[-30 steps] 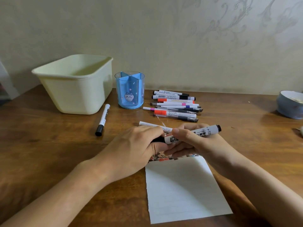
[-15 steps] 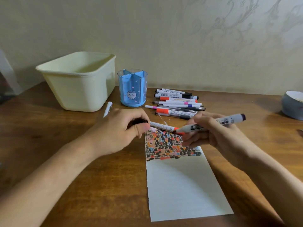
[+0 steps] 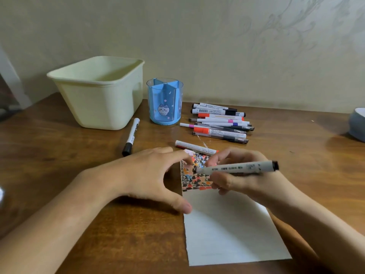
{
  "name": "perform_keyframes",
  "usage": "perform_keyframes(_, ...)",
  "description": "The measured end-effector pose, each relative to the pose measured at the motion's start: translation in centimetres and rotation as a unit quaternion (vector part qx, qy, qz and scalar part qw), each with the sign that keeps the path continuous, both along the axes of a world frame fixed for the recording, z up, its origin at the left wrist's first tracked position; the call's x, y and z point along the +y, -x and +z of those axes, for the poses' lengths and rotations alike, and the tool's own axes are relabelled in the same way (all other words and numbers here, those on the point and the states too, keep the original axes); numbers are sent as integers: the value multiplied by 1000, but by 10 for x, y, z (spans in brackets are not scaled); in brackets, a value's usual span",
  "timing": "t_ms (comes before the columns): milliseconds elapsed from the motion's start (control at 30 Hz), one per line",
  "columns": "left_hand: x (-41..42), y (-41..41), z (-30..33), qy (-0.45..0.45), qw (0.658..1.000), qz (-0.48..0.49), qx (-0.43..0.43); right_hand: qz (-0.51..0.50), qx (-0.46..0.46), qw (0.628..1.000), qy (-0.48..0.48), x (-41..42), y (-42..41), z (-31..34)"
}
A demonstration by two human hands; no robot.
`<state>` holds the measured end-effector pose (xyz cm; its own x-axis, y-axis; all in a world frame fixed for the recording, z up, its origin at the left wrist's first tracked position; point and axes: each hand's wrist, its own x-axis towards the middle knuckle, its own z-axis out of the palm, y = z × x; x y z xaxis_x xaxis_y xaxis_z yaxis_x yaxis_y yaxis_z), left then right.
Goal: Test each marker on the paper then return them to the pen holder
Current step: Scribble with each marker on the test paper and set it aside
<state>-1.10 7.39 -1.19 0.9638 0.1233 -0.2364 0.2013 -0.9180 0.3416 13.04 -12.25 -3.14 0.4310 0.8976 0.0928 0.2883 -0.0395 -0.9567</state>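
Note:
A white paper (image 3: 227, 230) lies on the wooden table, its top part covered in coloured test marks. My right hand (image 3: 243, 184) grips an uncapped grey marker (image 3: 237, 167) with its tip on the marked patch. My left hand (image 3: 146, 175) rests arched on the paper's left edge, thumb and fingertips touching the sheet; the marker's cap is not visible. The blue pen holder (image 3: 165, 101) stands behind with nothing visible in it. A pile of several markers (image 3: 219, 123) lies to its right. One orange-tipped marker (image 3: 194, 146) lies at the paper's top edge.
A cream plastic bin (image 3: 98, 91) stands at the back left beside the holder. A black-capped white marker (image 3: 131, 136) lies alone in front of the bin. A grey bowl (image 3: 357, 123) sits at the far right edge. The wall runs close behind.
My hands pulled the cap off the grey marker and separated. My right hand then brought the tip down onto the paper, and my left hand came to rest on the paper's left edge.

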Motion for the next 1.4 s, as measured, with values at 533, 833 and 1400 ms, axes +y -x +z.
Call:
perform_keyframes(533, 0, -4, -7, -32, 999, -10, -1, -68, -93, 993, 11, 7, 24, -12)
perform_keyframes(833, -1, -5, -5, -28, 999, -7, 13, -72, -110, 991, 20, 8, 24, -12)
perform_keyframes(1400, 0, -5, -6, -30, 999, -16, 11, -61, -131, 989, 25, 7, 28, -8)
